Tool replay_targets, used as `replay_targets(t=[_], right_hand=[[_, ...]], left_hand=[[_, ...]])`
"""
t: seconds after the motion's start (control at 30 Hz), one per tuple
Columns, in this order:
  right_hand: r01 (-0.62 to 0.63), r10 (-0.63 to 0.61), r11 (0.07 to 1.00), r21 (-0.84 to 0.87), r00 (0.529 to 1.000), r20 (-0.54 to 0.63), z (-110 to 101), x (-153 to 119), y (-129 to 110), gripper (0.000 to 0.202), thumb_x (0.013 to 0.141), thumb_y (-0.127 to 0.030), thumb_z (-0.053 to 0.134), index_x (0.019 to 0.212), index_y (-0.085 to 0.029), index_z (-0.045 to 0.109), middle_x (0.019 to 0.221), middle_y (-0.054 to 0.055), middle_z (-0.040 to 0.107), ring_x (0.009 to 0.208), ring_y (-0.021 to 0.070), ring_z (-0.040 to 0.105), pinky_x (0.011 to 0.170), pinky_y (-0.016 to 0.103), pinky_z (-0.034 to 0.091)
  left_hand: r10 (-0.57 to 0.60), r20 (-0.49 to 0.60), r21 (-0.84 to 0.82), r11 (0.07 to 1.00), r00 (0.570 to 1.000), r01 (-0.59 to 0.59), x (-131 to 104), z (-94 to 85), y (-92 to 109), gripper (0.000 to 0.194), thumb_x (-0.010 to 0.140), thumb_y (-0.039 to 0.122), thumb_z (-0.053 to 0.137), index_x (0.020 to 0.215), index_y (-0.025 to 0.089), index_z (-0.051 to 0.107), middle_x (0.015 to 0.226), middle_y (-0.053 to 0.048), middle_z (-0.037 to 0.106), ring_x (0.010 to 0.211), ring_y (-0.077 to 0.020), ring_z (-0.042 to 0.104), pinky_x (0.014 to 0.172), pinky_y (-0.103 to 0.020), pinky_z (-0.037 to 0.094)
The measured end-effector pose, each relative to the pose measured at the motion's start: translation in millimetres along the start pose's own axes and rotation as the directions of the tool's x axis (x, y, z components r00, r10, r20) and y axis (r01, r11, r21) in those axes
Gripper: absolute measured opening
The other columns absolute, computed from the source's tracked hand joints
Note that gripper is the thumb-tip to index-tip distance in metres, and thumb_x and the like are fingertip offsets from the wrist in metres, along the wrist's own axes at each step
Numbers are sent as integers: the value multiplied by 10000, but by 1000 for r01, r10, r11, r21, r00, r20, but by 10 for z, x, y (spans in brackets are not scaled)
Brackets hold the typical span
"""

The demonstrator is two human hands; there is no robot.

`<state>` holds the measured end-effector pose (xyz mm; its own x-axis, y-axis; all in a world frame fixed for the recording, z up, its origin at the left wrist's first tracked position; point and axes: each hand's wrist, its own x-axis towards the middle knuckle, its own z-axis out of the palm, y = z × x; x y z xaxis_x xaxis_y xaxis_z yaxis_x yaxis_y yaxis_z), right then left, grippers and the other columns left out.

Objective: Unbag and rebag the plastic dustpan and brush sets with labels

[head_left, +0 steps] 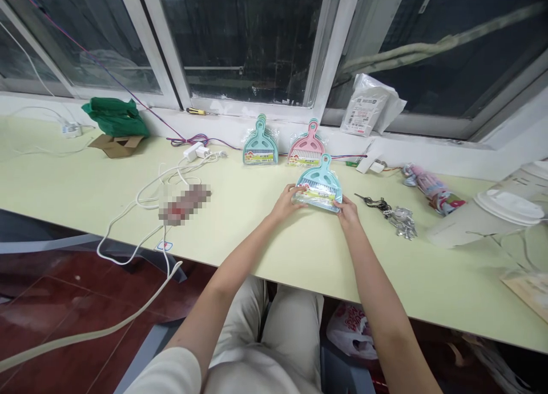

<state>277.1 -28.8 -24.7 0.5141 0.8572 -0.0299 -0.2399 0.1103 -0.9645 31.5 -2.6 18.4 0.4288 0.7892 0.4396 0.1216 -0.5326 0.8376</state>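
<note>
Both my hands grip a small blue dustpan and brush set [320,184] in clear plastic wrap, handle pointing away from me. My left hand [287,204] closes on its left lower corner, and my right hand [347,210] pinches the right lower corner. Just behind it, a pink dustpan set [309,145] leans against the wall under the window. Left of that one stands a green-blue dustpan stack [260,145], where several handles show one behind another. Both carry printed labels across the front.
White cables and a power strip [194,152] spread over the table [240,222] at left, beside a blurred-out item [184,205]. Keys [401,221], a folded umbrella [430,188] and a large white cup [483,220] lie right. A cardboard box [117,146] sits far left.
</note>
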Motion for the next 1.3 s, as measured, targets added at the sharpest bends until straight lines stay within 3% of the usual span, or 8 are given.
replay_targets(t=[0.13,0.3,0.4,0.5,0.67,0.83,1.1,1.3], right_hand=[[32,-29,998,-49,998,62,138,-114,30,504,506,-251,754,996,-186,655,930,60,725,867,265,676,749,428,574],[234,-231,962,-141,972,33,377,-225,124,584,546,-379,756,1059,-210,535,1133,98,648,929,220,647,791,375,544],[326,-323,913,-245,945,52,550,-181,190,535,604,-405,708,1049,-215,480,1110,100,623,897,202,639,780,359,532],[390,-371,848,-360,921,124,809,-46,248,454,674,-333,632,1074,-209,458,1093,103,605,911,209,619,808,378,517],[534,-443,714,-453,845,299,1516,291,339,423,741,-207,538,1152,-195,443,1200,132,532,1042,238,557,947,436,450],[639,-476,575,-511,769,427,2257,653,417,392,814,-205,531,1200,-230,474,1321,137,454,1264,303,411,1046,495,363],[688,-538,494,-533,723,434,2830,1204,519,369,886,-308,549,1247,-257,497,1512,129,297,1446,318,92,1124,638,86],[712,-552,425,-558,693,463,2870,1252,528,527,928,-339,464,1423,-211,337,1566,117,209,1461,267,82,1163,556,44]], left_hand=[[-30,-218,112,992,976,56,-16,-10,-23,190,843,300,601,965,231,729,1170,-72,601,1142,-231,556,954,-352,462],[-147,-396,59,981,906,185,26,-116,8,133,825,279,618,924,218,683,1198,-59,619,1088,-205,592,839,-286,486],[-252,-461,75,944,851,320,104,-253,-99,352,788,238,659,1123,236,550,1150,-42,636,863,-147,643,756,-261,473],[-281,-456,145,913,844,382,205,-498,-337,526,755,216,685,1231,223,462,1093,-45,638,755,-136,634,741,-268,464],[-201,-391,307,892,898,333,387,-1102,-816,172,804,255,628,954,173,615,1032,-82,605,878,-195,620,826,-322,486],[-120,-608,374,828,785,417,680,-1568,-1229,396,814,207,604,1202,192,524,1288,-129,448,1087,-211,569,930,-371,469],[-57,-699,484,696,713,530,1250,-1801,-1646,523,852,202,552,1361,224,438,1374,-166,391,1245,-293,454,983,-423,417],[-108,-645,483,710,756,513,1333,-1820,-1682,482,886,265,511,1362,210,457,1154,-138,524,1091,-270,546,910,-400,459]])
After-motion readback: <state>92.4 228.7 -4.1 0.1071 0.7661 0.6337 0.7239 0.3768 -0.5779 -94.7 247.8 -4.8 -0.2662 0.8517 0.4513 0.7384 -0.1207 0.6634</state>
